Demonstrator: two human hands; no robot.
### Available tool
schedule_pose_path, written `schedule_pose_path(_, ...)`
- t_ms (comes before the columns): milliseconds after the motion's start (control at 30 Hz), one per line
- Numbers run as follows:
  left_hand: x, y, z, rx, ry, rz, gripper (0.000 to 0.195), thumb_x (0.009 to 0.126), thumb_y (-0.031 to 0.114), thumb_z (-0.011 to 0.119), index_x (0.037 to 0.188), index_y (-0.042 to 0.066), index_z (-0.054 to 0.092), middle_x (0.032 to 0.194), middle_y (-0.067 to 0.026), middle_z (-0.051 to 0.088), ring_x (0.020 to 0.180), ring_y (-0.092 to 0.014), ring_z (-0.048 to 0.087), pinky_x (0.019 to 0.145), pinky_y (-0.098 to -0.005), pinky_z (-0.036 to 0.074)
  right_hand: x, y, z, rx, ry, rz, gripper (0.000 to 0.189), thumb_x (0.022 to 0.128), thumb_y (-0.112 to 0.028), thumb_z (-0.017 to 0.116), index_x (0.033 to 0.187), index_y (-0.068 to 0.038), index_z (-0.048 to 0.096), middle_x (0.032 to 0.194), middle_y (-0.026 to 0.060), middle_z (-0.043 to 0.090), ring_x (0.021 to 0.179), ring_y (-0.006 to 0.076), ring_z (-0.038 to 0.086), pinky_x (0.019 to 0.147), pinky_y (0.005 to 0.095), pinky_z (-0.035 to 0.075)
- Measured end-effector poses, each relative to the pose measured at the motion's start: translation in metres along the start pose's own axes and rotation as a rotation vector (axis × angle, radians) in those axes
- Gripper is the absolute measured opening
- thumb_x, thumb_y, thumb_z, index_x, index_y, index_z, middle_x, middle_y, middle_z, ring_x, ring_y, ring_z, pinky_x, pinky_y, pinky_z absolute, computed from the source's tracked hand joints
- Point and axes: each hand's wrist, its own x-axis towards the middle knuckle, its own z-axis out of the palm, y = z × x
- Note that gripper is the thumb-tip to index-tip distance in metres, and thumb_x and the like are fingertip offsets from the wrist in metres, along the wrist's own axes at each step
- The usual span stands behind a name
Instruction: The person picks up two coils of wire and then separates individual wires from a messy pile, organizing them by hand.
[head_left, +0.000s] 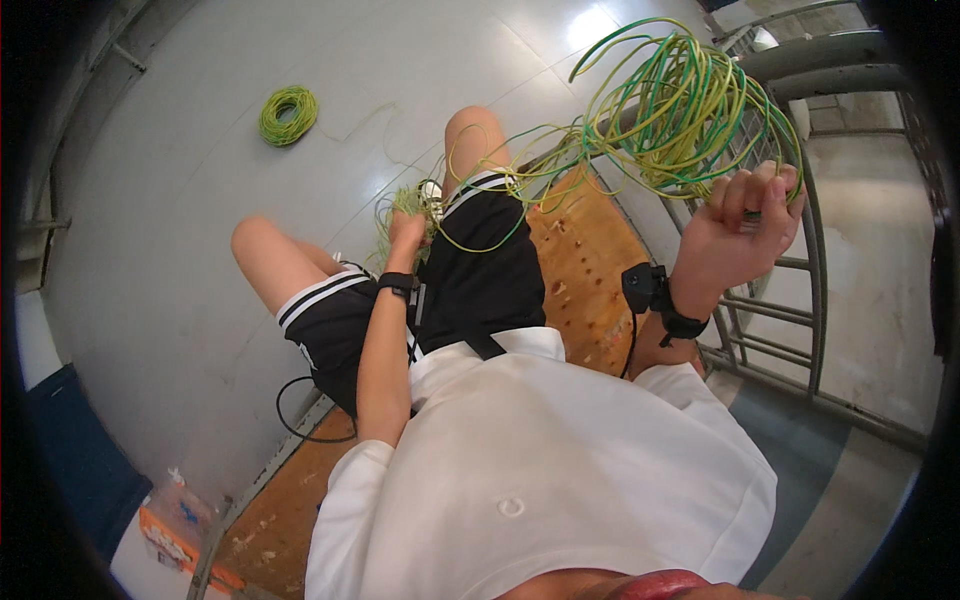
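Observation:
My right hand (750, 206) is raised at the right, its curled fingers gripping the lower edge of a large loose bundle of green-and-yellow wire (675, 112). Strands run from this bundle leftward across my right thigh to a smaller tangle of the same wire (401, 202) between my knees. My left hand (409, 229) is at that tangle; its fingers are partly hidden, and they appear closed on the wire. A neat round coil of green-and-yellow wire (288, 116) lies apart on the floor, beyond my left knee.
I sit on a worn wooden board (585, 277) in a metal frame. Metal rails (817, 300) stand close at my right. Grey tiled floor (187, 187) spreads ahead. An orange-and-clear box (169, 529) is at lower left. Black cables hang by both forearms.

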Motion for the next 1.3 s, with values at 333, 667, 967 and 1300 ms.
schedule_pose_path(333, -0.008, 0.000, 0.003, -0.113, -0.224, -0.050, 0.020, 0.074, 0.020, 0.053, 0.083, 0.002, 0.052, 0.072, -0.0088, 0.052, 0.050, -0.017, 0.045, 0.043, -0.0293, 0.036, 0.000, -0.003, -0.007, 0.133, -0.102, 0.151, 0.018, 0.078, -0.009, 0.045, 0.094, -0.001, 0.047, 0.067, 0.0027, 0.042, 0.045, 0.0053, 0.026, 0.040, 0.0184, 0.020)
schedule_pose_path(667, -0.069, 0.100, -0.016, -0.081, 0.354, 0.632, 0.054, 0.079, 0.024, 0.048, 0.119, -0.010, 0.035, 0.118, -0.0244, 0.041, 0.110, -0.034, 0.039, 0.095, -0.0376, 0.029, -0.013, 0.014, 0.030, -0.561, -0.552, 0.143, 0.014, 0.073, 0.002, 0.062, 0.084, 0.001, 0.054, 0.067, 0.0000, 0.052, 0.054, 0.0054, 0.044, 0.047, 0.0170, 0.033)
schedule_pose_path(967, -0.213, 0.186, -0.071, -0.654, -0.733, 0.929, 0.064, 0.083, 0.049, 0.045, 0.117, -0.004, 0.039, 0.109, -0.0131, 0.050, 0.099, -0.020, 0.051, 0.089, -0.0310, 0.039, -0.002, 0.048, 0.071, -0.720, -1.003, -0.539, 0.023, 0.067, 0.010, 0.055, 0.090, 0.004, 0.054, 0.072, 0.0143, 0.057, 0.058, 0.0228, 0.058, 0.049, 0.0274, 0.045)
schedule_pose_path(1300, -0.194, 0.163, -0.095, -0.369, -0.183, 1.009, 0.026, 0.072, 0.021, 0.066, 0.077, -0.001, 0.053, 0.087, -0.0051, 0.048, 0.080, -0.015, 0.046, 0.075, -0.0258, 0.036, 0.017, 0.073, 0.067, -0.595, -0.835, -0.432, 0.019, 0.087, -0.003, 0.043, 0.097, 0.003, 0.057, 0.091, 0.0110, 0.063, 0.070, 0.0128, 0.059, 0.059, 0.0236, 0.046)
